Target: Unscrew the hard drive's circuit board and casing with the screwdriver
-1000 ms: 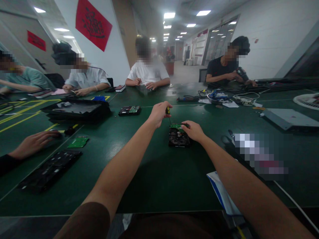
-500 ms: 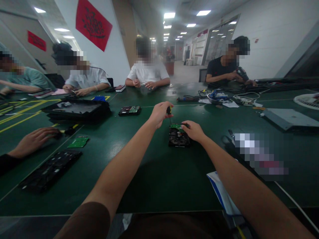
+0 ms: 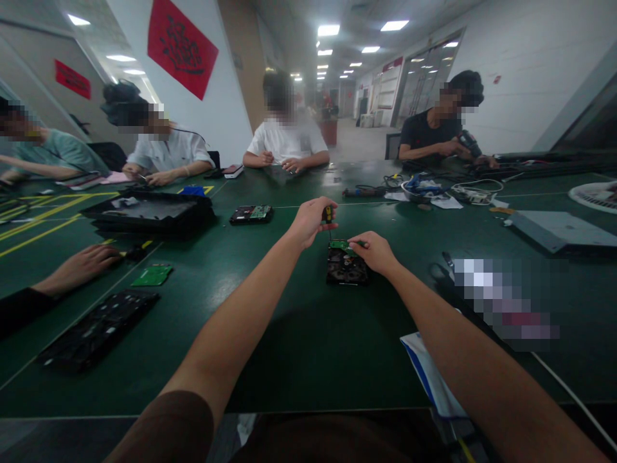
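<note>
A black hard drive lies on the green table in front of me, with a green circuit board at its far end. My left hand is closed round a yellow-and-black screwdriver. The screwdriver stands nearly upright, and its thin shaft points down to the far left edge of the board. On the other side, my right hand pinches the board's right edge between thumb and fingers. Whether the board is fully apart from the drive cannot be made out.
At left are a loose green circuit board, another black drive and a co-worker's hand. Black trays and a hard drive stand farther back. A grey metal case and cables are at right.
My right fingers have shifted slightly left on the board's edge, and more green shows beside them. The screwdriver has turned a little in my left hand. The co-worker's hand at left has moved slightly.
</note>
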Demonstrator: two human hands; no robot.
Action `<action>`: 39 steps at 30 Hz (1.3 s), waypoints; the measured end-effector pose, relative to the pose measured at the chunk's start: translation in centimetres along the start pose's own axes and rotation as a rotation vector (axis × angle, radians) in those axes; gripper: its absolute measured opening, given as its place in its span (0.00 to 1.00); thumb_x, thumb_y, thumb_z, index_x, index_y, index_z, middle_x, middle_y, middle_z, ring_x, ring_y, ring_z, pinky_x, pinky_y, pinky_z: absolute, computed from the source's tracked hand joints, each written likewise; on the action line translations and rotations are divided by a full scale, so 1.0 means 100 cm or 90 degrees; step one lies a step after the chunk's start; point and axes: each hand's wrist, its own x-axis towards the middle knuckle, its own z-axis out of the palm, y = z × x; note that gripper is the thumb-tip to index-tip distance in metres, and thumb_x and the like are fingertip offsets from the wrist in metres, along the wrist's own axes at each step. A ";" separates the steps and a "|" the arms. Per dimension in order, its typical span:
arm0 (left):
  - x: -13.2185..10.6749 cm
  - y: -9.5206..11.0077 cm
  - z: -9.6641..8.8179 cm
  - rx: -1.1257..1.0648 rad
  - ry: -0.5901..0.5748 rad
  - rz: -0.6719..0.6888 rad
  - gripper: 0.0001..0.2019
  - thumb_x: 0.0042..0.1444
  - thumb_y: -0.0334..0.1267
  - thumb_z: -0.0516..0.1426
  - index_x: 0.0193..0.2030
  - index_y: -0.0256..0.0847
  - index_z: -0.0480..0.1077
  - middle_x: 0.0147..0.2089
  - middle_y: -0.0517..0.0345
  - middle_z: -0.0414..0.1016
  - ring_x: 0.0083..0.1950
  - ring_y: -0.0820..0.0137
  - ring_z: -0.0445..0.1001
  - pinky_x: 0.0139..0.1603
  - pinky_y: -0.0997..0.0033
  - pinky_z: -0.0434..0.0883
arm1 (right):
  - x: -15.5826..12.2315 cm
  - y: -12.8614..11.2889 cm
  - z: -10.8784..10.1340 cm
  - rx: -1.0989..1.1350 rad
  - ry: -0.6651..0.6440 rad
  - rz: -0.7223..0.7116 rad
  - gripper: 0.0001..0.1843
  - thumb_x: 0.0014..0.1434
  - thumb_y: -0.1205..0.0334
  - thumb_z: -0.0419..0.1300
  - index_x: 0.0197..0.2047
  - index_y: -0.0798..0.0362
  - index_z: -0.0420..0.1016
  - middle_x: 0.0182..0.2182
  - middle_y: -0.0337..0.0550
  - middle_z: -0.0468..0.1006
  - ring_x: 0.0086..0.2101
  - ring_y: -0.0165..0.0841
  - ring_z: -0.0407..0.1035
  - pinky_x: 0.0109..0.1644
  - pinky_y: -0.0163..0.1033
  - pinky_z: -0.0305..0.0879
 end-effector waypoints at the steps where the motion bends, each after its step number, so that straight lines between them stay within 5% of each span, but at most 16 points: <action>1: 0.000 0.000 0.000 -0.001 -0.002 0.001 0.08 0.56 0.40 0.61 0.34 0.37 0.74 0.34 0.51 0.73 0.36 0.69 0.73 0.40 0.64 0.78 | 0.000 -0.001 0.000 0.000 0.003 0.006 0.11 0.65 0.57 0.61 0.47 0.45 0.84 0.48 0.43 0.82 0.44 0.38 0.73 0.50 0.42 0.68; 25: -0.003 0.002 0.000 0.009 -0.042 -0.003 0.09 0.56 0.40 0.60 0.35 0.35 0.76 0.34 0.50 0.74 0.36 0.68 0.74 0.40 0.64 0.77 | 0.006 -0.005 -0.003 0.034 0.000 0.068 0.10 0.61 0.54 0.63 0.38 0.48 0.84 0.38 0.40 0.84 0.34 0.33 0.73 0.43 0.39 0.67; 39: -0.002 0.000 0.000 0.005 -0.041 -0.007 0.10 0.56 0.41 0.61 0.35 0.35 0.75 0.34 0.50 0.76 0.37 0.68 0.75 0.41 0.64 0.77 | 0.012 -0.006 -0.001 -0.069 -0.009 0.068 0.08 0.62 0.58 0.63 0.37 0.50 0.84 0.40 0.46 0.84 0.44 0.40 0.76 0.53 0.43 0.68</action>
